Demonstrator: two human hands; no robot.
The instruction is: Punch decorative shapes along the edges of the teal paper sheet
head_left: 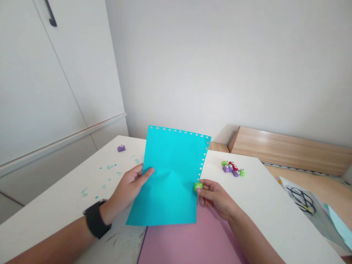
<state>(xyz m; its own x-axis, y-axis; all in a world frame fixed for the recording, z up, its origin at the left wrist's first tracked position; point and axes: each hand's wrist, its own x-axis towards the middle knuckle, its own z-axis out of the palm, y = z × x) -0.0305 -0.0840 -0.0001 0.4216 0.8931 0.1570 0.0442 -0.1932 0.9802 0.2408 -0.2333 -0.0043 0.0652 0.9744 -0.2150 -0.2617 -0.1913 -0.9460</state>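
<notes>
A turquoise paper sheet (172, 176) is held up above the white table (275, 205), with small punched shapes along its top and right edges. My left hand (132, 189) grips the sheet's left edge, thumb on the front. My right hand (213, 196) pinches a small green craft punch (198, 186) clamped on the sheet's right edge.
A pink sheet (192, 242) lies on the table under the turquoise one. A cluster of small green, purple and red punches (233, 168) sits to the right, a single purple punch (121, 148) to the left. Paper scraps (110, 167) dot the left. Scissors (301, 200) lie in a clear sleeve far right.
</notes>
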